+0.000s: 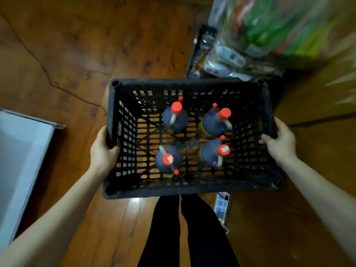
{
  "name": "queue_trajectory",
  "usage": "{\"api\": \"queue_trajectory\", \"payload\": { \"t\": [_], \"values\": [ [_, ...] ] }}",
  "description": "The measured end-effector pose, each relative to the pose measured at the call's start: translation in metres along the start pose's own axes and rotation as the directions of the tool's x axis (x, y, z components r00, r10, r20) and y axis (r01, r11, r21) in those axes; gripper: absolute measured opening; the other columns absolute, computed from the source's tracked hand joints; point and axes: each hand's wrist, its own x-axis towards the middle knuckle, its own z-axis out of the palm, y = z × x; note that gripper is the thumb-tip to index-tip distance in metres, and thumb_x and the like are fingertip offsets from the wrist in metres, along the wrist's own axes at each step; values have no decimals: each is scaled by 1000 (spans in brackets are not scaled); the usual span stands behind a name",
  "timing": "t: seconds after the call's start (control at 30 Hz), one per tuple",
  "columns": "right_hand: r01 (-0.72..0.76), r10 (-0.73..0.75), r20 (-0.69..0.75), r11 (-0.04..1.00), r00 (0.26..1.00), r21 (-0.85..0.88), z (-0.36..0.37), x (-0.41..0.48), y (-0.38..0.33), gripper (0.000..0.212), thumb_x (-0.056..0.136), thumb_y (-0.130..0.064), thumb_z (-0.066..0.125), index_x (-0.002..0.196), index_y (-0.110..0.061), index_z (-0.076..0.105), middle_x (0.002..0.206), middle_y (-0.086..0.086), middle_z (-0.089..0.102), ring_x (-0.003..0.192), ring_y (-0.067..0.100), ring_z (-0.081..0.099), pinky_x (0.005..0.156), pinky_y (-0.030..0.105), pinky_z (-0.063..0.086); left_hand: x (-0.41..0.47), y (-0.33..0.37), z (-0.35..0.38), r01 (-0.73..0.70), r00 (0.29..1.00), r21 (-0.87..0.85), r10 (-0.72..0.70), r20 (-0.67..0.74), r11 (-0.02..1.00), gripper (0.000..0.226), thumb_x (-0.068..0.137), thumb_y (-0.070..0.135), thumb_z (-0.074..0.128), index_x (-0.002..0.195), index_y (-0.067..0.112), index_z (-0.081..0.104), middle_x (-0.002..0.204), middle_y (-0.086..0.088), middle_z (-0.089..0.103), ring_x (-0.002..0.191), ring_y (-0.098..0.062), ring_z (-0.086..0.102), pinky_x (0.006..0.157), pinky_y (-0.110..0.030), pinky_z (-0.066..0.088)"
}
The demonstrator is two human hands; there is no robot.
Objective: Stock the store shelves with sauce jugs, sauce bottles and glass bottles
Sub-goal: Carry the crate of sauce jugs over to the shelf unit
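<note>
Wood-plank floor all round; no shelf I can make out. Blurred packaged goods at 1 o'clock, pale panel at 9 o'clock, power strip on the floor at 6 o'clock, just past the crate's near edge.

Black slatted crate dead centre, looks carried clear of the floor. Left hand grips the 9 o'clock wall with the thumb hooked over the rim. Right hand has its fingers curled on the 3 o'clock rim. Both are clamped on the crate.

The load is four dark, red-capped sauce jugs, all upright on the crate bottom: 11 o'clock jug, 1 o'clock jug, 7 o'clock jug, 5 o'clock jug.

My read is transport stage only. Nothing shelved that I can see. All four jugs are left to place, and no sauce bottles or glass bottles are in view.
</note>
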Motion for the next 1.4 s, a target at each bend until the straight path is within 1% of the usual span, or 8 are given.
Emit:
{"api": "queue_trajectory", "payload": {
  "t": [0.27,0.4,0.5,0.83,1.03,1.17,1.27,1.4],
  "values": [
    [282,-273,133,958,953,-54,-29,-63,-127,58,86,2,56,139,-16,39,115,-4,53,84,20,63,89,42,52,-110,5,-113,63,965,-94,-84,-249,994,64,79,-6,57,137,15,39,131,-11,53,120,-29,50,100,-46,43],
    [443,-416,259,895,871,-51,-20,-92,-176,56,87,2,56,137,-17,40,120,6,58,88,26,66,86,43,52,-174,-13,-145,135,908,-207,-205,-365,969,63,81,-5,57,138,14,38,128,-15,54,116,-33,52,96,-49,45],
    [562,-511,389,827,766,-21,-5,-124,-210,56,88,2,54,138,-17,40,119,8,59,89,26,65,76,32,50,-230,-39,-163,183,834,-308,-313,-454,934,65,82,-5,58,140,16,36,128,-15,54,115,-32,52,94,-47,46],
    [852,-611,704,523,362,16,96,-327,-273,53,86,2,56,134,-15,44,103,10,65,70,18,63,70,38,55,-436,-169,-192,259,474,-634,-668,-574,729,66,77,-10,58,136,12,41,127,-14,55,116,-31,52,97,-43,44],
    [932,-595,793,346,129,109,167,-490,-244,52,81,6,58,129,-11,49,111,13,64,81,19,52,73,28,41,-562,-266,-202,250,257,-762,-800,-542,597,62,78,-13,54,135,11,43,123,-15,57,110,-29,54,93,-43,47],
    [951,-528,849,256,-12,172,211,-591,-218,50,76,10,56,122,-8,52,89,13,63,69,25,56,59,28,40,-635,-319,-204,249,114,-821,-857,-502,514,62,80,-14,52,136,10,41,122,-15,57,102,-26,53,84,-38,45],
    [956,-452,885,195,-109,218,244,-663,-198,49,77,12,54,123,-5,50,73,10,56,54,13,48,47,25,35,-681,-358,-199,245,0,-865,-892,-451,437,64,80,-13,53,137,11,40,122,-15,57,104,-29,55,82,-38,46],
    [952,-350,901,69,-256,297,295,-758,-170,50,76,9,57,124,-6,51,84,13,61,68,25,54,59,31,44,-731,-404,-193,177,-141,-929,-925,-352,326,65,78,-15,53,137,8,40,125,-16,56,110,-30,53,88,-38,44]
  ]
}}
